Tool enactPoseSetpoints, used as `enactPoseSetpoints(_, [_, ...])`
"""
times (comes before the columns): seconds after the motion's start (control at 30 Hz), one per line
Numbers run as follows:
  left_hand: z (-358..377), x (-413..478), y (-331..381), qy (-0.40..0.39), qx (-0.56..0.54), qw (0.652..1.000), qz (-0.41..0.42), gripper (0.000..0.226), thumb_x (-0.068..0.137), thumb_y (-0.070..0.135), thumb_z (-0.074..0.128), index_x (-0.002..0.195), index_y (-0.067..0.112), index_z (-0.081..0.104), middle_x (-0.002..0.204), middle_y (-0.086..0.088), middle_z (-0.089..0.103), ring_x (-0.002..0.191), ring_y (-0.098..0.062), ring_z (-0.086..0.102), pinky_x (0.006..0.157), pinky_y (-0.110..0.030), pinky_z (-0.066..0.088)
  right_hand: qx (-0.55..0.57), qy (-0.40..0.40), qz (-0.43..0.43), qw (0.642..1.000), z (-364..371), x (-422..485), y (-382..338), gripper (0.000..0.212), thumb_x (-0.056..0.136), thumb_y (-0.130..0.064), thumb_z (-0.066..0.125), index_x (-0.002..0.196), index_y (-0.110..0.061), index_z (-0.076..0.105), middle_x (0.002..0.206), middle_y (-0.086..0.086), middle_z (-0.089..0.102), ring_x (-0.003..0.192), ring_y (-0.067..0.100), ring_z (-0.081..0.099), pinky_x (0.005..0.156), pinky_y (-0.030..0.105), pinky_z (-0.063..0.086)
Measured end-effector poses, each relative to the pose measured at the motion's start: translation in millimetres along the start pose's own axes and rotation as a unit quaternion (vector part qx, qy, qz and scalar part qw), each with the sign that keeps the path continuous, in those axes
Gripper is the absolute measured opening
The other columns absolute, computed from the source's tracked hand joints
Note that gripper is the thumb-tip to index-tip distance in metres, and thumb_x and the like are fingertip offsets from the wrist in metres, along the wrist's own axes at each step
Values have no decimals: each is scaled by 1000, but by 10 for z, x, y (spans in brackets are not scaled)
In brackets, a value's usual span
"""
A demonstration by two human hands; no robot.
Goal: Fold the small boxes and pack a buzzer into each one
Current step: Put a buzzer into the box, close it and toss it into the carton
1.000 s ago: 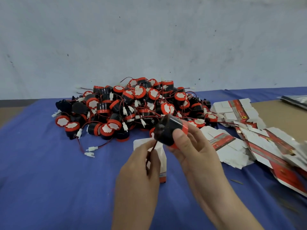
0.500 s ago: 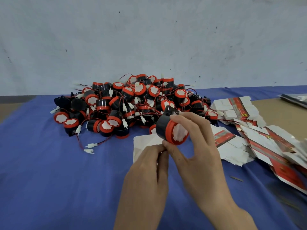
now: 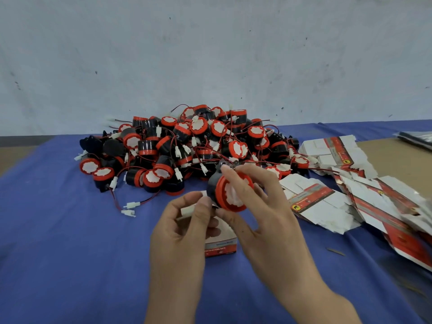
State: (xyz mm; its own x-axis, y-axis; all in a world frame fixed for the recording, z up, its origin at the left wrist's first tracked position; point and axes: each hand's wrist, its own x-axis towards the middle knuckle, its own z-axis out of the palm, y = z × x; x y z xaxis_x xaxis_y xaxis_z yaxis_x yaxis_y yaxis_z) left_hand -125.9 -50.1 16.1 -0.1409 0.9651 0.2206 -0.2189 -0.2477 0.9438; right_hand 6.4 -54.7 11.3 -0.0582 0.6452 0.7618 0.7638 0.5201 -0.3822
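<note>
My right hand (image 3: 264, 218) grips a black buzzer (image 3: 228, 195) with a red cap and white face, held above the cloth with its face turned toward me. My left hand (image 3: 184, 228) pinches the white connector (image 3: 187, 210) at the end of the buzzer's wire, just left of the buzzer. Under both hands stands a folded small box (image 3: 222, 244), white with a red band, mostly hidden by my fingers.
A big pile of buzzers (image 3: 187, 146) with red wires lies on the blue cloth (image 3: 70, 253) behind my hands. Flat unfolded boxes (image 3: 327, 199) spread to the right, more stacked at the far right (image 3: 332, 150). A grey wall rises behind.
My right hand turned the buzzer so its red and white face points toward me. My left hand moved from the wire near the box to pinching the connector.
</note>
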Motion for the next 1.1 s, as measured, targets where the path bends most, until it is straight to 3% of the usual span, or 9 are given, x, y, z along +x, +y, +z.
enactPoseSetpoints(0.17, [23,-35,17,-85,-23,996,-35,50,68,55,63,114,36,60,100,15,74,91,-7,73,73,-19,58,-10,17,3,1000,2,-9,-14,69,91,-18,74,144,-45,40,143,-17,34,126,22,51,93,27,52])
enactPoseSetpoints(0.27, [25,-32,15,-54,-8,998,-23,50,66,53,65,113,38,57,95,22,72,88,-2,72,73,-21,55,-16,12,-9,1000,19,-33,-47,65,91,-19,75,143,-42,44,143,-15,35,129,19,47,100,17,44])
enactPoseSetpoints(0.43, [-36,2,36,-3,19,1000,-5,45,66,55,66,107,38,57,91,27,70,85,8,67,62,-7,50,-6,-14,-10,1000,94,-89,-97,58,92,-16,69,142,-36,48,141,-11,34,116,24,60,97,11,41])
enactPoseSetpoints(0.57, [-65,12,49,15,43,999,23,40,65,55,64,100,37,59,87,30,70,84,13,66,59,-1,44,22,14,8,1000,114,-84,-87,45,93,-13,67,135,-29,61,132,-12,41,118,21,56,95,11,42])
enactPoseSetpoints(0.67, [-90,-1,23,24,83,995,54,36,66,58,64,96,39,61,91,30,70,90,13,64,63,0,44,82,12,36,996,112,-75,-87,35,99,-24,59,132,-36,62,129,-15,45,118,15,55,93,21,49])
enactPoseSetpoints(0.8, [-125,-26,13,30,121,989,84,25,69,61,66,90,49,61,100,31,68,100,10,63,70,-9,50,172,11,80,982,84,-38,-102,34,100,-21,53,123,-43,63,125,-18,49,120,9,55,89,13,49])
enactPoseSetpoints(0.97, [-149,-10,27,20,111,989,101,21,74,50,70,87,34,63,87,15,73,85,0,69,64,-6,48,257,0,128,958,65,-15,-97,34,104,-16,56,118,-44,69,122,-19,55,117,11,59,83,17,51])
enactPoseSetpoints(1.1, [-198,37,12,64,99,990,80,28,74,53,66,89,29,64,85,15,73,82,-1,69,62,-6,47,240,-9,141,960,45,-9,-48,32,103,-33,52,132,-44,60,127,-19,56,119,8,57,88,11,46])
